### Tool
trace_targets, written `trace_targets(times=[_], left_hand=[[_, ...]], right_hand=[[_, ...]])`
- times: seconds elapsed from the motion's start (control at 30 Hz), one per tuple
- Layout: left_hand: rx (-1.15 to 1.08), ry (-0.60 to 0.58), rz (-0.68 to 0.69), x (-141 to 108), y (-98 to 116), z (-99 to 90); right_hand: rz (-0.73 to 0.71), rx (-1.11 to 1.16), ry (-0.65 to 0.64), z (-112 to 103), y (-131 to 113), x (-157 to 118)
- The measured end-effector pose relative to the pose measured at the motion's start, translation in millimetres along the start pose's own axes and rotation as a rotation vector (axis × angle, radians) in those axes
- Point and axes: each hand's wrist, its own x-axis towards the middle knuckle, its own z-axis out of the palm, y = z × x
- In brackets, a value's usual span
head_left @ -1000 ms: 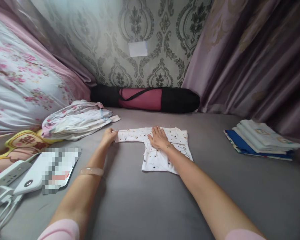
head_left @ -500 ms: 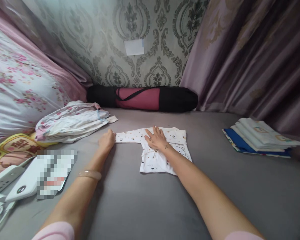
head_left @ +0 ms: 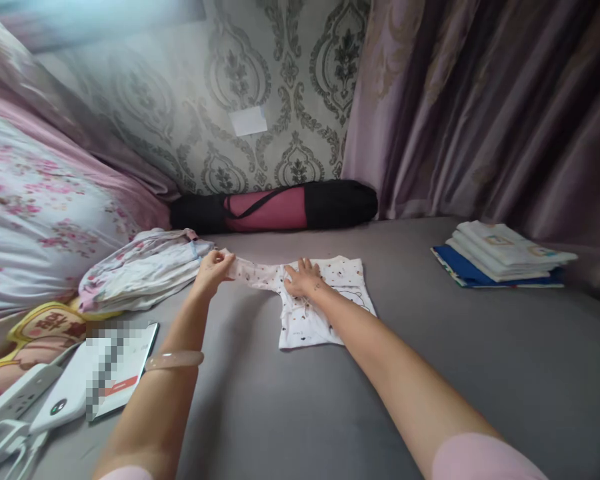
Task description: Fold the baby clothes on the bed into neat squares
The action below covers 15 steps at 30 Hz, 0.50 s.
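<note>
A small white baby shirt (head_left: 305,327) with a scattered print and a bear outline lies on the grey bed sheet (head_left: 290,413). One sleeve (head_left: 255,272) stretches out to the left, lifted off the sheet at its cuff end. My left hand (head_left: 215,267) pinches that cuff between thumb and fingers. On the upper part of the shirt, near where the sleeve joins, my right hand (head_left: 303,277) lies flat with its fingers spread. My right forearm hides part of the bear drawing and the lower right of the shirt.
Crumpled light clothes (head_left: 145,267) lie at the left, by a yellow printed cushion (head_left: 45,320). Nearer are a power strip (head_left: 20,400), a white power bank (head_left: 63,397) and cables. A black and red roll bag (head_left: 270,208) lies along the wall. Folded cloths (head_left: 505,250) are stacked right.
My left hand has raised the sleeve's end off the sheet, and the sleeve now sags a little. My right hand stays on the shirt. The view has tilted and shifted slightly.
</note>
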Motion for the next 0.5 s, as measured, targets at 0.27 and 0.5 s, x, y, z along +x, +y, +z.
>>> trace_targets(times=[0.27, 0.5], left_hand=[[-0.346, -0.245, 0.100, -25, 68, 44.8], [-0.139, -0.193, 0.018, -19, 80, 98.3]], right_hand=[[0.025, 0.022, 0.006, 2, -3, 8], [-0.146, 0.185, 0.063, -11, 28, -1]])
